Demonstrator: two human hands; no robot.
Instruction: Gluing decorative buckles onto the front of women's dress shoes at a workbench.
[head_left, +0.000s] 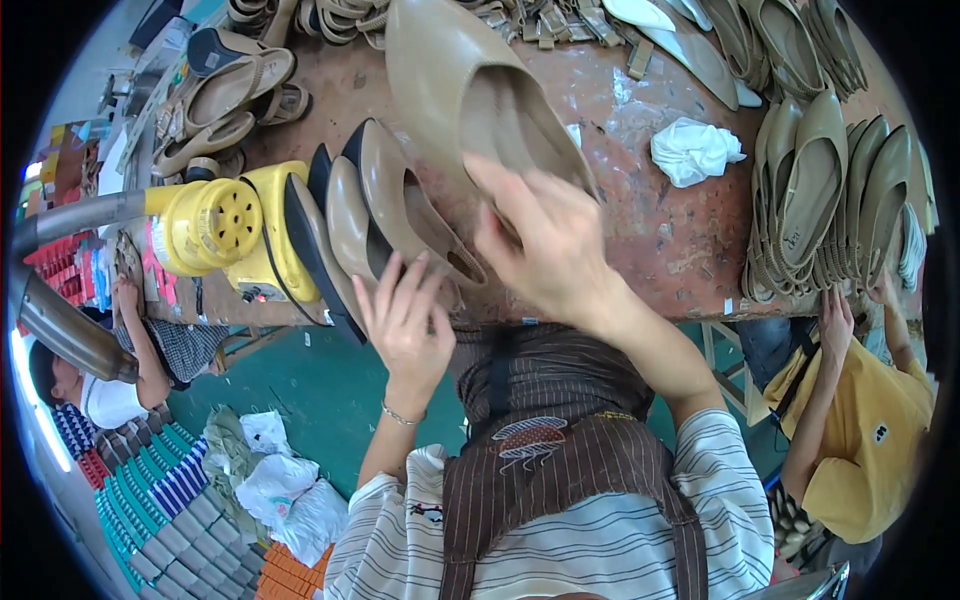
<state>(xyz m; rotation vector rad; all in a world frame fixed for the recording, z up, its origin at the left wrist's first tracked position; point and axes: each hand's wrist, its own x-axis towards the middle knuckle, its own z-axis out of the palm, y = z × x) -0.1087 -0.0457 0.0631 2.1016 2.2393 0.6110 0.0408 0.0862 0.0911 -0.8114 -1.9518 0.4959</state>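
Note:
My right hand [550, 240] is closed on the side of a tan pointed-toe shoe [430, 70], raised over the bench with its toe toward the far side and its opening facing up. Blur softens the fingers. My left hand [408, 318] has its fingers spread and holds nothing I can see. It is by the near ends of several similar shoes lying side by side at the bench's front edge. Among them are a tan slip-on [395, 190] and a glossy taupe shoe [350, 225]; a dark sole [315, 255] shows at their left.
A yellow blower-like machine [270, 230] with a round vented end and grey pipe stands left. Sandals [230, 85] lie beyond it. A crumpled white wad [692, 152] and packed shoes [805, 190] sit to the right. A co-worker in yellow [850, 440] reaches toward those shoes.

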